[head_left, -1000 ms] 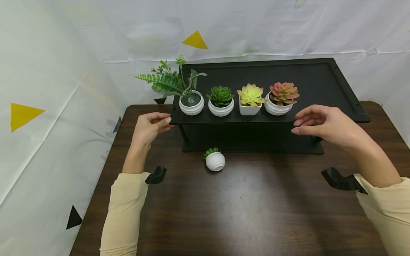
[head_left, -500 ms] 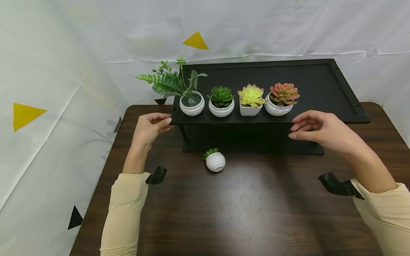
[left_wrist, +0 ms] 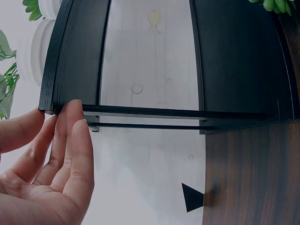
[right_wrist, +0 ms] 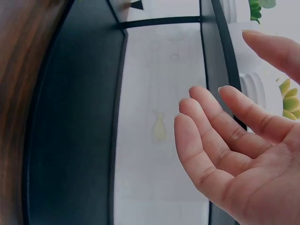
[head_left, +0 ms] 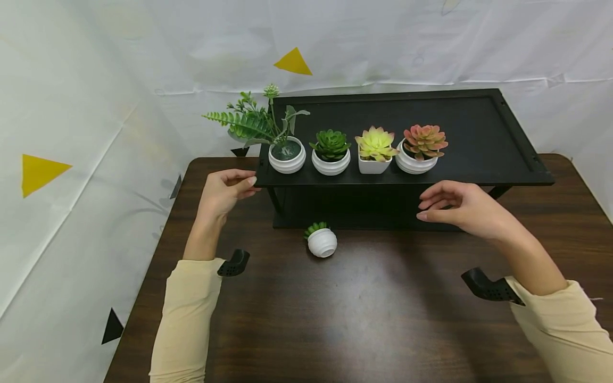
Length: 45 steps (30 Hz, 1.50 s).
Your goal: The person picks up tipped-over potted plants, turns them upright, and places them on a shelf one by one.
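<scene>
My left hand [head_left: 222, 192] pinches the front left corner of a two-tier black shelf [head_left: 469, 133]; in the left wrist view its thumb lies on the edge and its fingers [left_wrist: 80, 154] underneath. In front of the shelf's front edge hovers my right hand [head_left: 462, 207], fingers loosely bent and holding nothing. Along the top tier's front stand a leafy fern-like plant in a white pot [head_left: 287, 159], a dark green succulent [head_left: 330, 144], a yellow-green succulent [head_left: 375, 143] and a reddish succulent [head_left: 424, 141]. A small potted succulent [head_left: 322, 242] lies tipped over on the table.
The dark wooden table [head_left: 354, 319] carries the shelf near its back. White sheeting [head_left: 383, 42] with yellow and black triangles hangs behind and at the left. The lower tier [right_wrist: 75, 117] sits under the top one, joined by thin black side bars [left_wrist: 159, 112].
My right hand has moved left and a little toward me, away from the shelf's right side. The left hand keeps its grip on the corner, and the plants have not moved.
</scene>
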Available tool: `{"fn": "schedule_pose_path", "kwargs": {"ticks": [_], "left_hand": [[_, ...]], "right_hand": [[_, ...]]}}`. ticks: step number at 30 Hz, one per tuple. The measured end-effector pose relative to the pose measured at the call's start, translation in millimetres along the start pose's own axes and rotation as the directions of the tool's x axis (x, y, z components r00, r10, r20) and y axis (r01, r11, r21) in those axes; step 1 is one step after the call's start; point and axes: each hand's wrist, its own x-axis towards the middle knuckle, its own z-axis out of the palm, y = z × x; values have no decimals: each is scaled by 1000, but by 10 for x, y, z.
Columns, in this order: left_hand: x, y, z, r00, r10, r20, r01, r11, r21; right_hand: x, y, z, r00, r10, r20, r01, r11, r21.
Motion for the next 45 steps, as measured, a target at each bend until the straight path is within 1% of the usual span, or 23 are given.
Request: {"fn": "schedule_pose_path", "kwargs": {"ticks": [7,11,19,27,34,41,45], "left_hand": [[-4,2,-2,1000,3,7,-3,1000,5],[-4,0,-2,1000,4,7,-4,1000,8],[-8,0,0,1000,9,3,-9,1000,7],[-4,-6,-2,1000,11,4,-11,1000,7],[4,-10,-4,1000,15,-3,-15,1000,17],[3,-10,1,1000,19,-1,-19,1000,13],[1,-12,1,1000,20,-2,-20,1000,9]], "right_hand": [[45,11,159,1000,-3,22,2,999,35],[92,37,277,999,-15,51,13,999,44],[171,96,486,994,-12,109,0,994,112],[287,202,693,982,-43,186,10,984,175],[376,243,864,975,-65,214,28,985,173],[460,277,1044,967,-40,253,-16,976,217],[516,306,1151,964,-17,264,-44,974,223]]}}
